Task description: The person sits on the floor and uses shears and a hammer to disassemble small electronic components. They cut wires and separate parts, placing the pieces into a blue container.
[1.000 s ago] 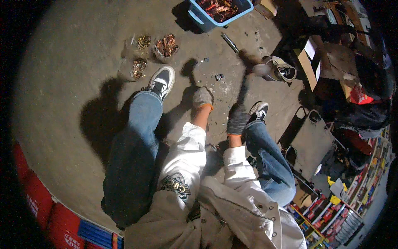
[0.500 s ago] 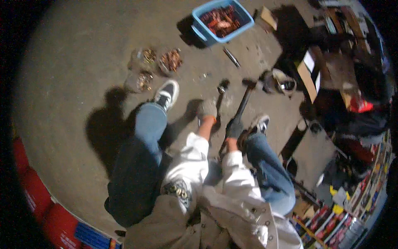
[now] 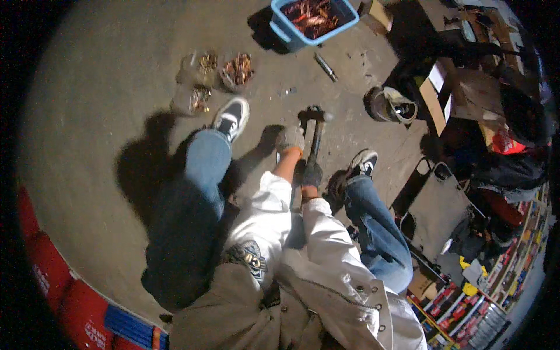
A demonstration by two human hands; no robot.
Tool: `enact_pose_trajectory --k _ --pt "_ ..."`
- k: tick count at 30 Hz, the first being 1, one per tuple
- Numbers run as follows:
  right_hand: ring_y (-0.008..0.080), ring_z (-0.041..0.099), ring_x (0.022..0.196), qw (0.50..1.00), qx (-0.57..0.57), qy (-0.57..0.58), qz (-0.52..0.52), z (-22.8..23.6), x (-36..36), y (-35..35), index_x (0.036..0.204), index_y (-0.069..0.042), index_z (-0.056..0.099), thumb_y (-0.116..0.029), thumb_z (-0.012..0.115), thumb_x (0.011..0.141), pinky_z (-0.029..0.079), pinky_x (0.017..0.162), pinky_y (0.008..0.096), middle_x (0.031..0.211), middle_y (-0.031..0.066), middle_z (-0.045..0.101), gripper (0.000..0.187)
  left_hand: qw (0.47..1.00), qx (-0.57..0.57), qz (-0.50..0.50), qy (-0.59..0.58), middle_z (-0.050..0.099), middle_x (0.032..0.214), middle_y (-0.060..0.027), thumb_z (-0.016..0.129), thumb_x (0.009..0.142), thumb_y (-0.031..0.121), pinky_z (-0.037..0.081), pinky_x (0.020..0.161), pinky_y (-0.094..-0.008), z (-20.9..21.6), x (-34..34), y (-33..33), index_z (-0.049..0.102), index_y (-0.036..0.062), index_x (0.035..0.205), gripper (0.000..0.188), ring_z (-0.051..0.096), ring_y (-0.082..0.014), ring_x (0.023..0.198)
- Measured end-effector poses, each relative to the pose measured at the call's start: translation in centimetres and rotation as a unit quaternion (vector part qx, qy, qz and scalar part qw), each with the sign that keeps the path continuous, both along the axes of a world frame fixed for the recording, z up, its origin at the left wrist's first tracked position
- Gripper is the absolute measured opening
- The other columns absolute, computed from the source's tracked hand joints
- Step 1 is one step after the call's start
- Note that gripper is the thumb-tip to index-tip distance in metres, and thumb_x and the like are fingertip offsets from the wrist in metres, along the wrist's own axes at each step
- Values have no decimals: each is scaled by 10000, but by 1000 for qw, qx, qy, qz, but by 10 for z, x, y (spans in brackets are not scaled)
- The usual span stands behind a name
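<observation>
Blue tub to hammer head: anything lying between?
In the head view, a silvery metal cylinder lies between the blue tub and the hammer head, touching neither; a small pale piece lies left of that stretch.

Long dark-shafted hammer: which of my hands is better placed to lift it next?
Likely the right: the dark-gloved right hand grips the long dark-shafted hammer; the pale-gloved left hand is left of it.
</observation>
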State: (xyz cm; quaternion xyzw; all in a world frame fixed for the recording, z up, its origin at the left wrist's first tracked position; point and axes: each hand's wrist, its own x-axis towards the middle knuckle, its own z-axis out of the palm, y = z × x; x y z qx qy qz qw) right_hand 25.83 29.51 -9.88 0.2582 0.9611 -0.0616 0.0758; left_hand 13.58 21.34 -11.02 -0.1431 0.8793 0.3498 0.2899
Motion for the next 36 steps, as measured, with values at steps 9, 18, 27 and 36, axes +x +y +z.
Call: enact_pose_trajectory --k 9,18,27,36 --pt "278 535 561 956 -91 277 -26 61 -29 64 776 -85 532 -206 543 837 419 487 394 705 116 567 136 996 -27 45 66 668 883 -160 543 832 339 519 695 -456 -13 3 0 702 94 827 293 649 -356 803" --pt "243 543 594 980 -24 190 -48 49 -11 25 856 -65 574 -155 572 794 408 504 382 705 72 573 109 998 -39 -49 2 627 1063 -149 538 824 288 488 798 -392 -2 8 -5 638 112 1047 301 603 -298 983" --pt "225 540 580 987 -3 149 -56 50 -33 37 854 -66 583 -212 566 820 403 495 364 685 61 570 151 999 11 37 21 649 989 -174 523 843 369 507 742 -478 4 1 -5 676 93 947 333 632 -360 898" --pt "206 537 567 902 -172 383 -103 93 -34 52 853 -66 593 -268 560 846 397 485 347 665 49 566 205 997 14 49 53 651 911 -170 560 804 327 504 670 -439 5 5 -8 683 74 862 287 626 -367 827"
